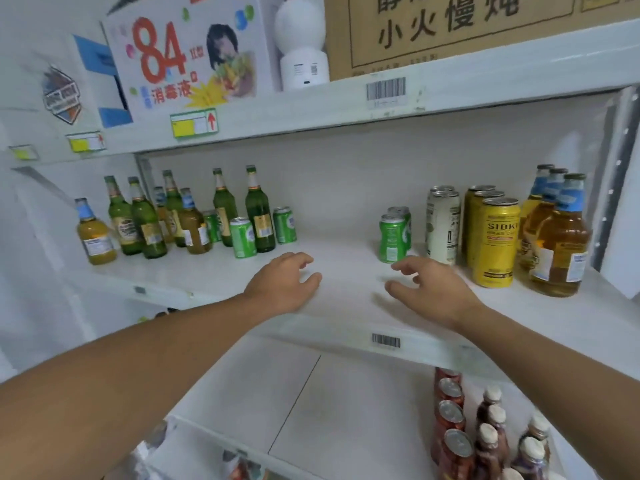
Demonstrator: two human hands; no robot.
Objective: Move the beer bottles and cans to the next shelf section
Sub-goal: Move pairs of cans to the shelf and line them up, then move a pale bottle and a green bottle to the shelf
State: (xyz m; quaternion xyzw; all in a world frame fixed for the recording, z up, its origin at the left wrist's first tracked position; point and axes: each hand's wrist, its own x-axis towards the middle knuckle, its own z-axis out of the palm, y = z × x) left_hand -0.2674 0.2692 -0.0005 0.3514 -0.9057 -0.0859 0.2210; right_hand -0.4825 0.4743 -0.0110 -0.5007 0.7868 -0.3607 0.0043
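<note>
both hands are out over the bare middle of the white shelf [346, 296] and neither is holding anything. the left hand [282, 284] has its fingers loosely curled, hovering or resting just above the shelf surface (can't tell if it actually touches). the right hand [427, 285] has its fingers spread and relaxed, tips pointing toward the green can [392, 238], which stands just beyond them but not touching. further right are a white can [443, 227], the yellow cans [496, 242] and the amber bottles [557, 240]. off to the left, well apart from the left hand, stand the green bottles [259, 211] mixed with a few more green cans [243, 237] and a yellowish bottle [95, 233].
</note>
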